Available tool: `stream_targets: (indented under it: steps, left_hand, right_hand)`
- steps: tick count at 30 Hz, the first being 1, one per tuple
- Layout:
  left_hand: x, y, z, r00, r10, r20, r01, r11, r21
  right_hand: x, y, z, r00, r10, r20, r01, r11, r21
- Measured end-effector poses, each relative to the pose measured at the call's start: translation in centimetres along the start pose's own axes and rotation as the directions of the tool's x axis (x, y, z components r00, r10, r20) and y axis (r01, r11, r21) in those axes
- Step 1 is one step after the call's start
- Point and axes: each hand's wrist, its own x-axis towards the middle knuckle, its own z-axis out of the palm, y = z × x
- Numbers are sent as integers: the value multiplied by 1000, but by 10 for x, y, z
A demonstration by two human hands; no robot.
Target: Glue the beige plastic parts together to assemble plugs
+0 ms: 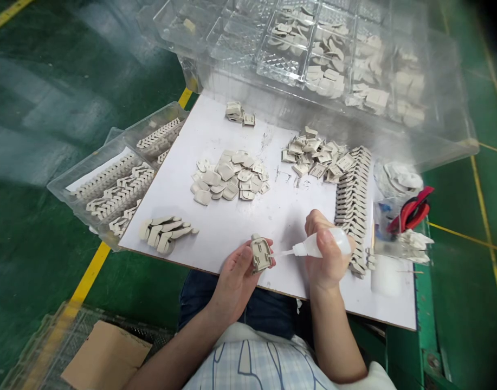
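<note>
My left hand [237, 273] is closed around a small beige plastic part [260, 253], with its slotted inner side facing up. In my right hand [324, 254] is a white squeeze bottle [313, 246], tilted so that its thin nozzle points left. The nozzle's tip meets the right side of the beige part; whether liquid comes out is too small to see. Beyond my hands lies a pile of flat rounded beige pieces [231, 176]. Farther right is a heap of small slotted beige pieces [313, 154].
A long row of nested beige parts [353, 200] lines the board's right side. Several finished-looking parts [167, 233] lie at left. A clear compartment tray [268, 70] overhangs the back. Another clear tray [81, 200] stands left. Red-handled pliers [413, 211] rest at right.
</note>
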Motion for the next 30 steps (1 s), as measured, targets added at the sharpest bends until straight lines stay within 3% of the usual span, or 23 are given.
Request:
stream_targets:
  steps: [5, 9, 13, 16, 20, 24, 27, 30]
  left_hand:
    - [0, 1, -2, 1000, 7, 28, -8, 1000, 27]
    - [1, 0, -4, 999, 16, 50, -17, 999, 36]
    - [2, -2, -5, 998, 31, 62, -32, 999, 23]
    - [2, -4, -7, 995, 53, 84, -54, 998, 13]
    - [2, -1, -12, 987, 40, 156, -44, 999, 25]
    - [0, 2, -18, 981, 3, 194, -12, 999, 45]
    - [1, 3, -19, 978, -30, 206, 22, 999, 39]
    - [3, 3, -17, 974, -38, 221, 33, 999, 26]
  right_hand:
    - [7, -3, 2, 985, 128, -114, -114, 986, 125]
    - [13, 7, -3, 929, 329, -172, -289, 932, 220]
    - [14, 14, -3, 908, 418, -28, -419, 905, -76]
    - [13, 13, 11, 886, 445, 127, -391, 866, -312]
    - [9, 10, 35, 878, 415, 236, -290, 856, -428]
    - [13, -2, 27, 869, 363, 335, -167, 854, -492]
    - [29, -12, 8, 918, 293, 269, -92, 814, -574]
    - [50, -8, 6, 949, 228, 218, -20, 732, -681]
